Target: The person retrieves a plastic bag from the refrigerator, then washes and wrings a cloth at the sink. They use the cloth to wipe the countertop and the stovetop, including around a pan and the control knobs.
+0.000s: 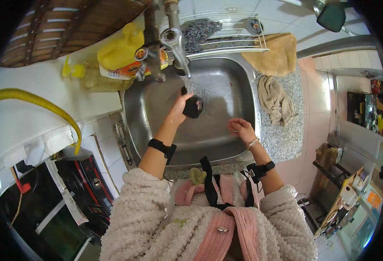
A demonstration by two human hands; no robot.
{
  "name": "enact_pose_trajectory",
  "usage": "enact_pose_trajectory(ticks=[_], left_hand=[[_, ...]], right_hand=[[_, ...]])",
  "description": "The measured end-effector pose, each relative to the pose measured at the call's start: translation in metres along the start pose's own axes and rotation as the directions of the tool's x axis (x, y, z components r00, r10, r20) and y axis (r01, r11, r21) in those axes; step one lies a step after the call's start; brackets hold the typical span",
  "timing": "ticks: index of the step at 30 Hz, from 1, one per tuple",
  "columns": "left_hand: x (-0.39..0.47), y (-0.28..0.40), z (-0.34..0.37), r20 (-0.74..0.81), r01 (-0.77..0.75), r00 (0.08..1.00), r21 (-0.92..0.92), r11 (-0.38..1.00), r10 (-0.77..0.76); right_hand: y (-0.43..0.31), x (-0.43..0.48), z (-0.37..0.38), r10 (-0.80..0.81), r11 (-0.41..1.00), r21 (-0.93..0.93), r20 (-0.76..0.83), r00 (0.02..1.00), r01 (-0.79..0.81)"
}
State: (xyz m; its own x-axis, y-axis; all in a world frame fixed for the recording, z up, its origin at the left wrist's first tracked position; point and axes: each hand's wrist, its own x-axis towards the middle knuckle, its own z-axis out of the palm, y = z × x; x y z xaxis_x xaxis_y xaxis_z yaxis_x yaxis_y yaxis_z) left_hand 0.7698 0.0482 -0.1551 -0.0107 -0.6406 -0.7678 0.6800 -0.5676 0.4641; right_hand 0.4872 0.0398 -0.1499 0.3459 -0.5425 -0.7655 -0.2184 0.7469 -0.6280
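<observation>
My left hand (178, 107) is over the stainless steel sink (217, 143), gripping a small dark object (193, 109) with a pinkish patch on its side. What kind of thing it is, I cannot make out. Water runs from the metal tap (178, 55) and splashes beside the dark object and my left fingers. Near the basin's right wall hovers my right hand (242, 128), its fingers curled inward. Something small and pale shows at those fingers; whether it is held or worn is unclear.
A wire rack (227, 49) stands behind the sink. On the granite counter (289, 140) to the right lie a crumpled beige cloth (276, 99) and a tan cloth (273, 53). Yellow bottles (116, 53) crowd the back left, above a yellow corrugated hose (41, 98).
</observation>
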Motion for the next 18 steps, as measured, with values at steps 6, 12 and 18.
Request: enact_pose_trajectory(ticks=[6, 12, 18], left_hand=[[0.021, 0.009, 0.016, -0.051, 0.091, 0.989, -0.535, 0.84, -0.14], [0.035, -0.007, 0.006, -0.193, -0.074, 0.978, -0.671, 0.738, -0.077], [0.027, -0.015, -0.017, -0.113, 0.044, 0.99, -0.352, 0.935, -0.089]], right_hand=[[0.004, -0.009, -0.01, 0.006, 0.995, 0.096, -0.017, 1.0, -0.004], [0.008, -0.014, -0.015, 0.02, 0.992, 0.126, -0.021, 1.0, -0.017], [0.009, -0.013, -0.018, 0.008, 0.994, 0.109, -0.011, 1.0, -0.007]])
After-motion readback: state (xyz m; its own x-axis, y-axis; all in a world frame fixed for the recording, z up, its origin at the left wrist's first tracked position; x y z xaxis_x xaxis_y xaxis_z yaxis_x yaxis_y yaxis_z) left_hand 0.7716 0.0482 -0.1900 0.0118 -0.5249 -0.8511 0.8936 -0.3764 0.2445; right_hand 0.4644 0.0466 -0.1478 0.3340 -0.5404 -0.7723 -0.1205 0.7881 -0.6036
